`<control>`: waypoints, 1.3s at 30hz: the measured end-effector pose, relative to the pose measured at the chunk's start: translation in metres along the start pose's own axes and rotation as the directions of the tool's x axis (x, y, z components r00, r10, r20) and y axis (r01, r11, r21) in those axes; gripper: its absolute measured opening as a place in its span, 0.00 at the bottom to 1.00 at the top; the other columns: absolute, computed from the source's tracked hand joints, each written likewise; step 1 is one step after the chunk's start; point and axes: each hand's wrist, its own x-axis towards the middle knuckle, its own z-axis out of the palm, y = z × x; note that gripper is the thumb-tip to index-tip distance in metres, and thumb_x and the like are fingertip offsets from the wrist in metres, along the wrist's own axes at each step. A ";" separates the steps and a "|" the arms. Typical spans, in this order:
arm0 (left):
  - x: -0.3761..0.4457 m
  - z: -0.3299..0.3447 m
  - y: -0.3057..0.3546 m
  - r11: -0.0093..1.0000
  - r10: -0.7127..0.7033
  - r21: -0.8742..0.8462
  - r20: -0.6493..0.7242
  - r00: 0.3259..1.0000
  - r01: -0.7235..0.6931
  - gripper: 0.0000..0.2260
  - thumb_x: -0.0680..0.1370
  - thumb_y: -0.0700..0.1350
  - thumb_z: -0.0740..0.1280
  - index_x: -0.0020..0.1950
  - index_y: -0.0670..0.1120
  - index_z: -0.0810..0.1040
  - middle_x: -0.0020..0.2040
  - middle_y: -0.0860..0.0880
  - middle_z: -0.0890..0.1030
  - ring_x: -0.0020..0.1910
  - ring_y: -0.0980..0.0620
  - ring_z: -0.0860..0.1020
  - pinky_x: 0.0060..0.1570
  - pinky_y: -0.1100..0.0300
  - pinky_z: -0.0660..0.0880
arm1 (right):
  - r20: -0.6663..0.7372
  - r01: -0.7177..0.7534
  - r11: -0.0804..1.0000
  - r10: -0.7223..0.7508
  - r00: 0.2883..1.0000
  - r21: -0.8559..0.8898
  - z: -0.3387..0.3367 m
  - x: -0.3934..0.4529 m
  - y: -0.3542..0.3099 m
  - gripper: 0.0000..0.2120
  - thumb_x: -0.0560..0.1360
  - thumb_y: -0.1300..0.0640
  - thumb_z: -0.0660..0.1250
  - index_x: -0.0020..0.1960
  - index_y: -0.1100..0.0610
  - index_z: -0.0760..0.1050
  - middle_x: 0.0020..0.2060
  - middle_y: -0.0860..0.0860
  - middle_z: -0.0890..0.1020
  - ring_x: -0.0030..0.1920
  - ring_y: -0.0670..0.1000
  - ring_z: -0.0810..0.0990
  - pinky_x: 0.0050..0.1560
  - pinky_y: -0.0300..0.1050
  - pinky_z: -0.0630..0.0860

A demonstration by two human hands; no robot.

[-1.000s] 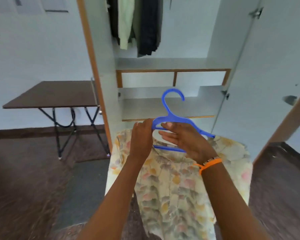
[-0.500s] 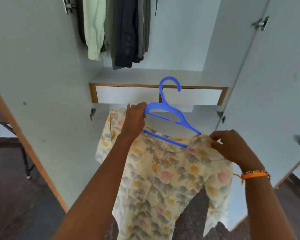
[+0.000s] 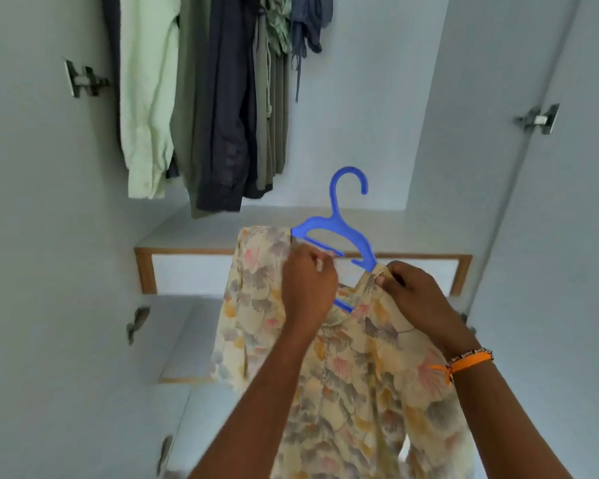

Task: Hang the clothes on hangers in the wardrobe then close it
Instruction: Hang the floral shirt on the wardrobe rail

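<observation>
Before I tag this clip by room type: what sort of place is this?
Probably a bedroom, at an open built-in wardrobe: hung clothes, white shelves with wood edging, door hinges, and a floral shirt going onto a blue hanger.

White wardrobe (image 3: 377, 115), dark and pale garments (image 3: 218, 108) hanging inside.

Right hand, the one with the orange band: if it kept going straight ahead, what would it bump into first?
Probably the blue hanger, just beyond the right hand, which pinches the floral shirt. Past that comes the wardrobe's drawer front, though depth is hard to judge.
</observation>
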 end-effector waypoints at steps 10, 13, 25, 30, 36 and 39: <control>0.211 0.035 0.069 0.955 0.077 -0.296 0.298 0.952 0.016 0.15 0.79 0.52 0.62 0.37 0.46 0.67 0.30 0.52 0.66 0.28 0.55 0.67 0.32 0.59 0.64 | -0.035 0.140 0.988 -0.143 0.989 -0.067 -0.023 0.169 -0.032 0.09 0.75 0.59 0.66 0.55 0.53 0.72 0.47 0.45 0.77 0.50 0.48 0.76 0.49 0.42 0.70; 0.264 0.036 0.091 0.961 0.107 -0.276 0.343 0.933 -0.009 0.13 0.80 0.53 0.59 0.43 0.46 0.69 0.32 0.51 0.63 0.29 0.54 0.64 0.32 0.60 0.62 | -0.041 0.144 0.962 -0.138 0.990 0.233 -0.028 0.185 -0.031 0.04 0.77 0.59 0.65 0.49 0.54 0.78 0.42 0.48 0.85 0.46 0.48 0.83 0.50 0.48 0.77; 0.424 0.055 0.123 0.936 0.349 -0.043 0.269 0.898 -0.350 0.23 0.78 0.60 0.61 0.67 0.47 0.71 0.66 0.49 0.73 0.64 0.49 0.72 0.63 0.53 0.69 | -0.634 0.276 0.961 -0.204 0.746 0.015 -0.112 0.393 -0.048 0.20 0.66 0.49 0.56 0.36 0.66 0.75 0.33 0.65 0.79 0.38 0.64 0.78 0.40 0.56 0.73; 0.480 0.074 0.131 0.942 0.334 -0.054 0.265 0.905 -0.332 0.18 0.79 0.55 0.63 0.65 0.47 0.72 0.60 0.50 0.75 0.58 0.51 0.73 0.54 0.58 0.69 | -0.670 0.225 0.955 -0.295 0.681 -0.192 -0.153 0.497 -0.074 0.18 0.72 0.50 0.54 0.41 0.66 0.71 0.43 0.69 0.76 0.49 0.67 0.77 0.43 0.50 0.66; 0.557 0.115 0.177 0.914 0.405 -0.065 0.150 0.902 -0.400 0.07 0.79 0.49 0.63 0.51 0.47 0.72 0.49 0.46 0.74 0.46 0.48 0.72 0.46 0.58 0.67 | -0.657 0.233 0.928 -0.371 0.656 -0.291 -0.187 0.630 -0.121 0.14 0.80 0.59 0.56 0.58 0.68 0.70 0.61 0.66 0.73 0.63 0.64 0.71 0.58 0.49 0.68; 0.586 0.127 0.194 0.899 0.438 -0.038 0.110 0.892 -0.437 0.06 0.80 0.48 0.62 0.47 0.48 0.67 0.43 0.46 0.67 0.40 0.51 0.64 0.38 0.58 0.59 | -0.638 0.259 0.918 -0.395 0.661 -0.301 -0.201 0.682 -0.137 0.14 0.80 0.59 0.57 0.60 0.68 0.70 0.62 0.64 0.74 0.63 0.64 0.71 0.59 0.49 0.69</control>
